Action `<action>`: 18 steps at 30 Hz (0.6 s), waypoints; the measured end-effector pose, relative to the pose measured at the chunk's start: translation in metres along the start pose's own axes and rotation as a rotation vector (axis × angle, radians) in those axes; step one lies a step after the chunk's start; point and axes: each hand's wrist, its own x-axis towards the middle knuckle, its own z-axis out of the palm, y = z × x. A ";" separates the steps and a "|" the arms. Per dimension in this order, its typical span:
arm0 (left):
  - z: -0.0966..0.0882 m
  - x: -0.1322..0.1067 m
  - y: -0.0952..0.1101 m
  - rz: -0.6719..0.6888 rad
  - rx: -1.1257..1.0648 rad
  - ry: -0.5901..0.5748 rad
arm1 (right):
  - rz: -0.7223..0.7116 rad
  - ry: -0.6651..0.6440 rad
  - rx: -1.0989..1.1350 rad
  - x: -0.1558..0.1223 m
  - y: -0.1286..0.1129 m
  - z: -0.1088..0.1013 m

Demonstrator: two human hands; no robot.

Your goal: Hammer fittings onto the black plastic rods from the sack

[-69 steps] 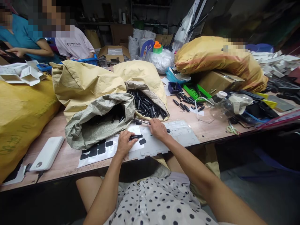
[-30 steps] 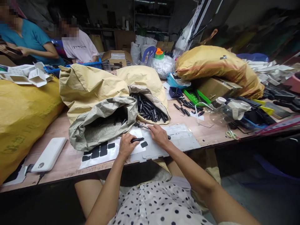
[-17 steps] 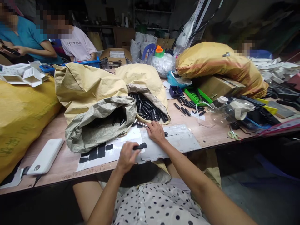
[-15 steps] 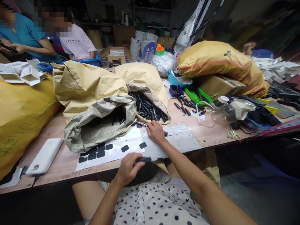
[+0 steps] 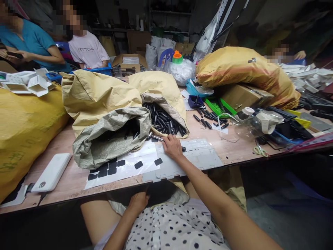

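My right hand (image 5: 172,146) rests on a grey-white board (image 5: 200,152), fingers closed round a rod-like tool. The tool's silver shaft (image 5: 157,138) points left, and a black end (image 5: 183,149) shows by the wrist side; its exact kind is unclear. Low over my lap, below the table edge, is my left hand (image 5: 139,202). Its fingertips are hidden at the dark opening of a bag (image 5: 179,195) on my lap. Left of the board lies a white sheet (image 5: 130,173) with black rounded-square stickers (image 5: 112,168). Black cylindrical parts (image 5: 166,121) spill from a paper sack (image 5: 162,83) behind my right hand.
Another open sack (image 5: 104,90) stands to the left, near a white power bank (image 5: 51,172) and a yellow sack (image 5: 28,128). On the right are a green tray (image 5: 220,107), scissors (image 5: 260,150) and a clear plastic jug (image 5: 249,126). Other people sit across the table.
My left hand has moved down from the table edge to my lap, and the black piece it held is out of sight. My right hand stays in place on the tool.
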 end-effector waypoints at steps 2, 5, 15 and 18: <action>-0.021 -0.004 0.025 0.045 -0.019 -0.241 | -0.003 0.002 -0.004 0.000 0.000 0.000; -0.065 0.006 0.067 0.225 -0.266 -0.577 | -0.002 0.009 -0.005 0.000 -0.001 0.001; -0.142 0.171 0.062 -0.220 -0.056 0.651 | 0.011 -0.005 0.004 0.001 -0.003 -0.001; -0.138 0.186 0.056 -0.284 -0.006 0.554 | 0.008 0.001 0.006 0.002 -0.004 -0.001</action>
